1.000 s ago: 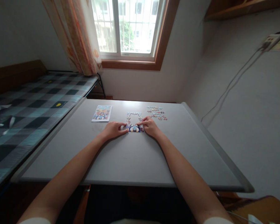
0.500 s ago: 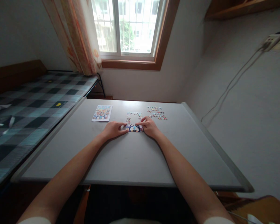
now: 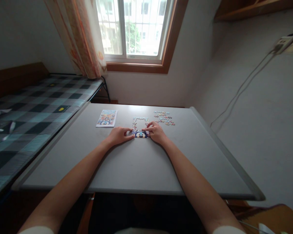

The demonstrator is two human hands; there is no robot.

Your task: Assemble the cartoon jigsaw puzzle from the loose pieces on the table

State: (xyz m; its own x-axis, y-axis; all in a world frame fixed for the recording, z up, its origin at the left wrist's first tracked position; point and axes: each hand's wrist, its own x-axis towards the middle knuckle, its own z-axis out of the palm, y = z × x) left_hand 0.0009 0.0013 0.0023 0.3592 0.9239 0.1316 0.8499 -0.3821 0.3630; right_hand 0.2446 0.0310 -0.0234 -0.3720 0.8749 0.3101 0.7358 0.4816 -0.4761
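In the head view, a jigsaw puzzle (image 3: pixel 141 134) lies flat near the middle of a grey table (image 3: pixel 136 162). Its outer border is joined into a rectangle, and the near part is filled with a dark blue and white picture. Inside the border, the table surface is visible.

The left hand (image 3: pixel 119 135) rests at the left side of the puzzle, at its near corner. Its thumb and index finger are parted by a small gap, and their tips touch the puzzle edge or are just beside it; I cannot tell which. The right hand (image 3: pixel 156 131) is at the right side. Its index finger points to the left over the filled part, and the other fingers are bent. The gap between its thumb and fingers is hidden, so I cannot tell if it has hold of a piece.

To the far right of the puzzle, near the right hand, loose puzzle pieces (image 3: pixel 164 121) lie spread in uneven rows. To the left of the puzzle, well apart from it, there is a sheet with a colourful picture (image 3: pixel 106 118), lying flat on the table. On the left side of the table stands a bed with a checked cover (image 3: pixel 46 100). A window (image 3: pixel 136 29) is at the far side.
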